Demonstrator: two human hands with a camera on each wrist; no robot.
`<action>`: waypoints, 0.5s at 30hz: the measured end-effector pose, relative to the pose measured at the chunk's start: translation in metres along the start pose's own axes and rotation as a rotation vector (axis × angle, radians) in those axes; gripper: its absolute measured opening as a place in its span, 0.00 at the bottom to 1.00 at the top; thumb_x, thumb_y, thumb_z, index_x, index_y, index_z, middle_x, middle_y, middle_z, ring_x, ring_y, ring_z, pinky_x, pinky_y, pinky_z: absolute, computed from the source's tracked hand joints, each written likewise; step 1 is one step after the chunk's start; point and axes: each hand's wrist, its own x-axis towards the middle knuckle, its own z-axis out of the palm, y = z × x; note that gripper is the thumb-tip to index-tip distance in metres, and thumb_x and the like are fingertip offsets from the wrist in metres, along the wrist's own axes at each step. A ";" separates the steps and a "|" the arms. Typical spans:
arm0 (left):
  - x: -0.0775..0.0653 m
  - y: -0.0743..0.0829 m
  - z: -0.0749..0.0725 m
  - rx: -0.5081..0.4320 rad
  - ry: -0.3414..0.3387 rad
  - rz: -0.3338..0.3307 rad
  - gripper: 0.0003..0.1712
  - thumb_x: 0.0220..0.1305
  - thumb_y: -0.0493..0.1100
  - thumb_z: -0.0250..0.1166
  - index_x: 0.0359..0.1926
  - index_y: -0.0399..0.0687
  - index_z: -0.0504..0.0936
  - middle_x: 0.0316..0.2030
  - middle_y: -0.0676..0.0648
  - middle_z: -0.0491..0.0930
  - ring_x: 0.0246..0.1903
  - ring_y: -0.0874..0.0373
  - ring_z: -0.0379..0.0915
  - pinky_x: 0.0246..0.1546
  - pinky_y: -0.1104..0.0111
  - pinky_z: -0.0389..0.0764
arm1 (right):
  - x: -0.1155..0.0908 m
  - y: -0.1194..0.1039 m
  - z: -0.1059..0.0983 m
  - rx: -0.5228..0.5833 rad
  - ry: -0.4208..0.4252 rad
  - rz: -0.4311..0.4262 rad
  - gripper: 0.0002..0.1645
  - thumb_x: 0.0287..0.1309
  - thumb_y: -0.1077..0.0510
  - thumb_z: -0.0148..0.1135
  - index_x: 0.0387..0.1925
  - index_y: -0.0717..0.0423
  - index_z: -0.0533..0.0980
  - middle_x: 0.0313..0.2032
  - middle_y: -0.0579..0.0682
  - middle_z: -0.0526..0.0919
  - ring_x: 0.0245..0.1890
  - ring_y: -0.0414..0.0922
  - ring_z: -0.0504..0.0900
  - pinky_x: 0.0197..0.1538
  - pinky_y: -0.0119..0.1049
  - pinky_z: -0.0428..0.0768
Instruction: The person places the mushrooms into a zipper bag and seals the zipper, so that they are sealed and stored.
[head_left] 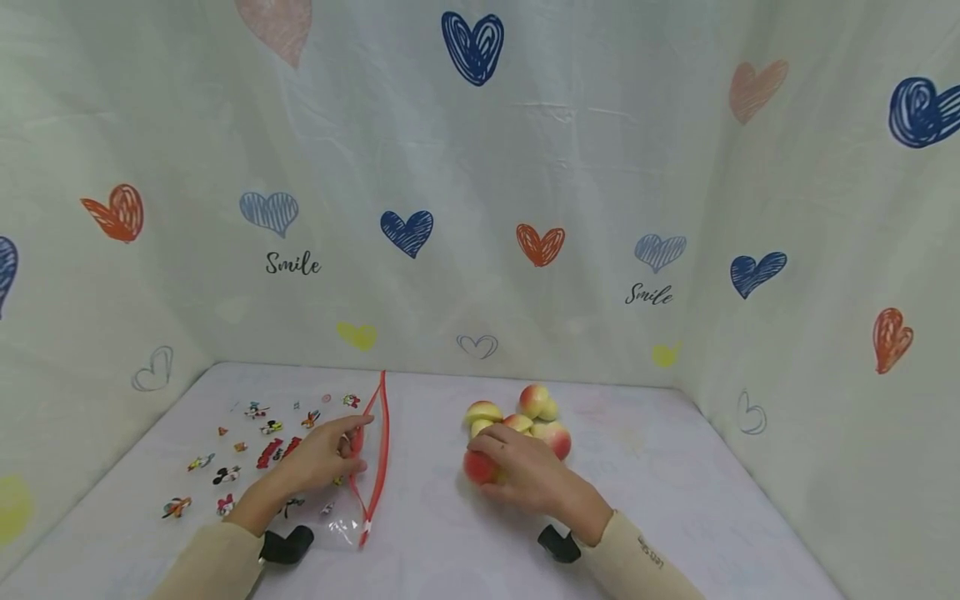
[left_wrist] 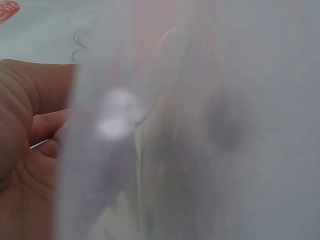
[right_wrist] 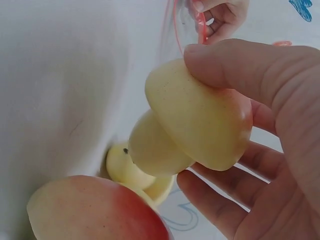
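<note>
My left hand [head_left: 326, 450] grips one red edge of a clear plastic zip bag [head_left: 382, 467], and the two red edges bow apart at its mouth. The bag's film [left_wrist: 150, 165] fills most of the left wrist view, blurred. My right hand [head_left: 525, 471] holds a toy mushroom [right_wrist: 200, 120] with a pale yellow stem and a red-tinged cap, thumb on the cap and fingers beneath. Several more red and yellow mushrooms [head_left: 551, 437] lie bunched beside and behind that hand. Another mushroom's red and yellow cap [right_wrist: 100, 210] looms close at the lower left of the right wrist view.
Small cartoon figures [head_left: 225, 475] spread over the left of the white table [head_left: 675, 500], around and under the left hand. A white curtain [head_left: 480, 167] printed with hearts encloses the back and sides. Black wrist mounts [head_left: 287, 546] sit below both hands.
</note>
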 end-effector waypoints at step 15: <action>0.001 -0.001 0.001 -0.002 -0.005 0.019 0.38 0.52 0.33 0.71 0.64 0.38 0.68 0.28 0.48 0.69 0.27 0.57 0.66 0.23 0.71 0.69 | 0.007 -0.006 0.000 0.022 0.114 -0.054 0.30 0.50 0.49 0.71 0.55 0.46 0.72 0.53 0.43 0.73 0.48 0.40 0.76 0.46 0.35 0.77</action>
